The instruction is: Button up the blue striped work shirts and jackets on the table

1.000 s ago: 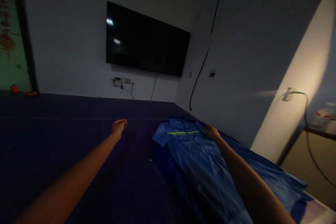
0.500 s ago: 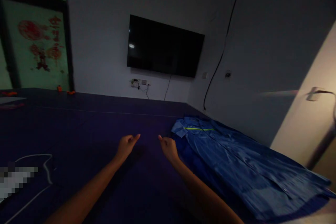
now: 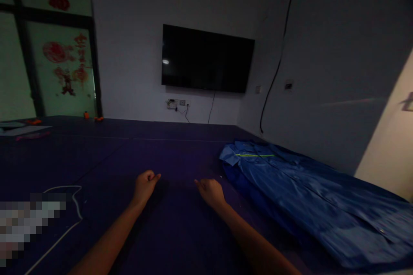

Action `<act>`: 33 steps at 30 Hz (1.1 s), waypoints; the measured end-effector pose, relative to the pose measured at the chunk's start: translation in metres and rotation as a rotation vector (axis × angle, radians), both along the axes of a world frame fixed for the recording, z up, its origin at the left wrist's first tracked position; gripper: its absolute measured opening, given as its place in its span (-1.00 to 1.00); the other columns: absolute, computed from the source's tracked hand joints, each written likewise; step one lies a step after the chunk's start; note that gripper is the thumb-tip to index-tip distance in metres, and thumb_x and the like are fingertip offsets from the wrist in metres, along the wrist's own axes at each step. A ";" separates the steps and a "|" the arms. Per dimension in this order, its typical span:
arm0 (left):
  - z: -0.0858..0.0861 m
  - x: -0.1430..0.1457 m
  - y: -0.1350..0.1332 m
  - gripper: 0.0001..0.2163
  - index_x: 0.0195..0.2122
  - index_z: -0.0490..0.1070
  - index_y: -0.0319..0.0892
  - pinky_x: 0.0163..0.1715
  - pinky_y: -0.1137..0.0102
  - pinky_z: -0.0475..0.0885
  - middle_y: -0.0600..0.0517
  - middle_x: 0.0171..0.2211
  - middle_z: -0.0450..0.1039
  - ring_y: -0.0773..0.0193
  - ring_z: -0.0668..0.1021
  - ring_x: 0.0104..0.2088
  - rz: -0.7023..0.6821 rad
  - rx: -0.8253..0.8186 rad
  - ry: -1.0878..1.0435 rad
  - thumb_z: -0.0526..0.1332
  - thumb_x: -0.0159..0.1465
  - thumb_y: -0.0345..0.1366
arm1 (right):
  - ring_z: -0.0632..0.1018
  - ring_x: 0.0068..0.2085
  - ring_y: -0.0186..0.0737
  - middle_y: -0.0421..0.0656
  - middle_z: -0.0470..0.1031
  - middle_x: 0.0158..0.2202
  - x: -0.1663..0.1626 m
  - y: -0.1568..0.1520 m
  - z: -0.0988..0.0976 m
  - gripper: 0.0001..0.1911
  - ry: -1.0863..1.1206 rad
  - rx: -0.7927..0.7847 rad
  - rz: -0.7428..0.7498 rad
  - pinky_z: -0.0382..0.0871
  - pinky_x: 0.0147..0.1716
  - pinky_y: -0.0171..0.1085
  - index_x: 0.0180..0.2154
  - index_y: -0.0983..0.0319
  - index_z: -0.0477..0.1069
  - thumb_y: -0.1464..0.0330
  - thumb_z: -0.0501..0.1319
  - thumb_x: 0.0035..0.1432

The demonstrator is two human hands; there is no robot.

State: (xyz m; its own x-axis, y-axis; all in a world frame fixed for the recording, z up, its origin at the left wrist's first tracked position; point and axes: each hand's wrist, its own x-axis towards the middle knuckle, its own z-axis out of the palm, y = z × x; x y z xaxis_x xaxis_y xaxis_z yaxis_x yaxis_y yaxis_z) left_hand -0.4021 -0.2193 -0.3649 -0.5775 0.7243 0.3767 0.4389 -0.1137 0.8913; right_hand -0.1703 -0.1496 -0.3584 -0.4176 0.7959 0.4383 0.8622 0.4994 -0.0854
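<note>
Both of my forearms reach forward over a dark purple-blue surface (image 3: pixel 180 223). My left hand (image 3: pixel 145 187) is curled into a fist with its thumb sticking out to the right; nothing shows in it. Facing it across a gap, my right hand (image 3: pixel 211 192) makes a similar fist, thumb pointing left, and no held thing is visible. A blue jacket (image 3: pixel 300 180) with a yellow-green stripe lies spread out to the right, nearest to my right hand but apart from it.
A white cable (image 3: pixel 77 204) curves beside a pixelated patch at lower left. Small orange things (image 3: pixel 98 119) and flat sheets (image 3: pixel 26 130) lie at the far left. A black television (image 3: pixel 208 60) hangs on the wall, with sockets (image 3: pixel 177 103) below and a black cable (image 3: pixel 278 66) on the right.
The view has turned slightly left, so the room and jacket sit farther right in the picture. My hands have come a little lower and farther apart, still in fists.
</note>
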 end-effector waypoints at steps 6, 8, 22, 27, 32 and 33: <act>-0.005 -0.002 0.001 -0.69 -0.71 -0.04 -0.16 -0.59 0.51 0.02 0.21 -0.73 -0.06 0.45 0.09 -0.65 0.009 -0.013 0.053 0.11 0.01 -0.21 | 0.43 -0.52 -0.34 -0.16 0.44 -0.55 0.004 -0.006 0.013 -0.58 -0.095 -0.015 -0.003 -0.06 -0.60 -0.36 -0.56 0.23 0.36 0.15 -0.04 0.18; -0.004 -0.004 0.001 -0.70 -0.71 -0.01 -0.16 -0.59 0.51 0.02 0.20 -0.73 -0.05 0.44 0.11 -0.65 0.027 -0.007 0.053 0.12 0.02 -0.22 | 0.44 -0.51 -0.32 -0.15 0.44 -0.54 0.006 -0.005 0.015 -0.59 -0.102 -0.010 -0.007 -0.05 -0.59 -0.35 -0.55 0.23 0.36 0.14 -0.03 0.17; -0.002 -0.015 0.002 -0.71 -0.28 0.37 -0.21 -0.62 0.48 0.22 0.10 -0.62 0.35 0.34 0.39 -0.64 0.084 0.004 -0.253 0.16 0.00 -0.18 | 0.48 -0.37 -0.25 -0.11 0.48 -0.42 0.026 0.010 0.025 -0.66 -0.029 -0.051 -0.134 0.15 -0.48 -0.37 -0.43 0.21 0.43 0.20 -0.02 0.16; 0.004 -0.012 -0.002 -0.66 -0.18 0.36 -0.25 -0.67 0.51 0.23 0.03 -0.51 0.44 0.40 0.38 -0.65 0.065 -0.005 -0.344 0.15 0.02 -0.22 | 0.31 0.03 -0.01 -0.02 0.33 0.00 0.059 0.027 0.036 -0.53 0.000 -0.056 -0.288 0.18 -0.11 -0.14 -0.04 0.13 0.32 0.11 0.14 0.00; 0.006 -0.009 -0.003 -0.65 -0.16 0.35 -0.26 -0.69 0.53 0.23 0.02 -0.49 0.45 0.42 0.37 -0.66 0.064 -0.012 -0.364 0.14 0.03 -0.22 | -0.09 0.20 0.31 0.06 -0.12 0.23 0.108 0.052 0.030 -0.05 -0.012 -0.193 -0.602 -0.17 -0.04 0.29 0.16 0.02 -0.01 -0.07 0.23 -0.29; 0.006 -0.010 -0.003 -0.65 -0.16 0.35 -0.26 -0.69 0.52 0.24 0.01 -0.49 0.45 0.42 0.38 -0.66 0.061 -0.012 -0.364 0.14 0.03 -0.22 | -0.12 0.20 0.33 0.08 -0.14 0.23 0.116 0.056 0.027 -0.01 -0.010 -0.236 -0.636 -0.21 -0.06 0.31 0.17 0.02 -0.04 -0.08 0.23 -0.31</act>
State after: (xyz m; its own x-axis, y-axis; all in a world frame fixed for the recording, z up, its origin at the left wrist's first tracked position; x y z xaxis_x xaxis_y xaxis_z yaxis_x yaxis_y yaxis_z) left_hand -0.4118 -0.2226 -0.3593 -0.7144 0.6874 0.1305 0.0985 -0.0858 0.9914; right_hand -0.0543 -0.0933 -0.3316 0.1602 0.9621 0.2209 0.9834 -0.1362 -0.1201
